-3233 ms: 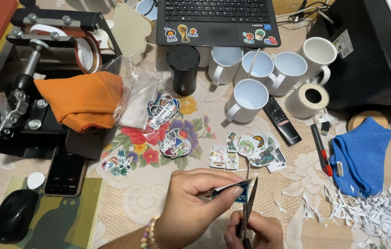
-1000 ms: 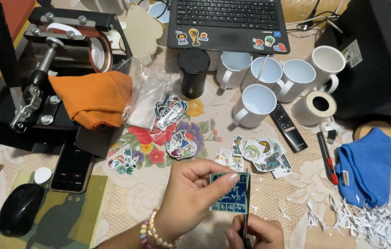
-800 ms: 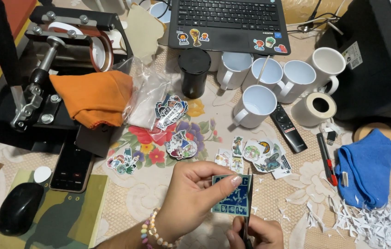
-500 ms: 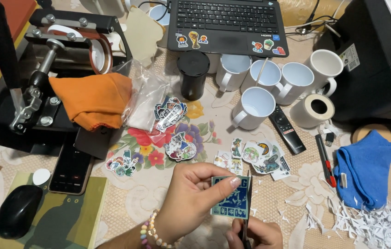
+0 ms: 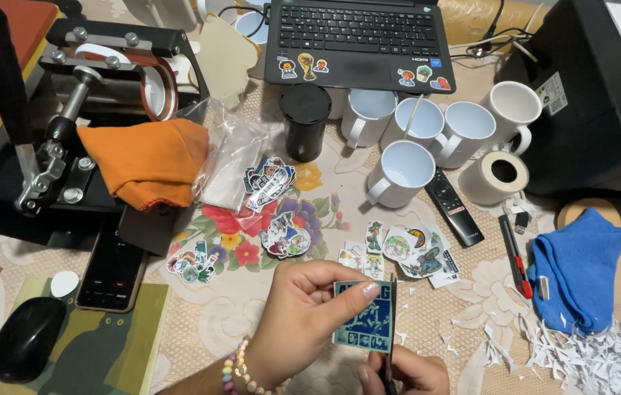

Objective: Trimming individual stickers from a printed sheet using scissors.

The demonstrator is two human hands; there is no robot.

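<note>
Left hand [image 5: 303, 322] grasps the blue printed sticker [image 5: 364, 322] by its left edge. Right hand [image 5: 405, 371] grips scissors [image 5: 391, 329], blades upright against the sticker's right edge, above the tabletop [image 5: 237, 322].

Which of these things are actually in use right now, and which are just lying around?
In use: left hand, blue sticker, right hand, scissors, paper scraps.
Lying about: white mugs, black cup, laptop, remote, tape roll, orange cloth, phone, mouse.

glossy paper sticker [image 5: 364, 325]; metal scissor blade [image 5: 391, 322]; glazed white mugs [image 5: 400, 170]; soft blue cloth [image 5: 577, 267].
</note>
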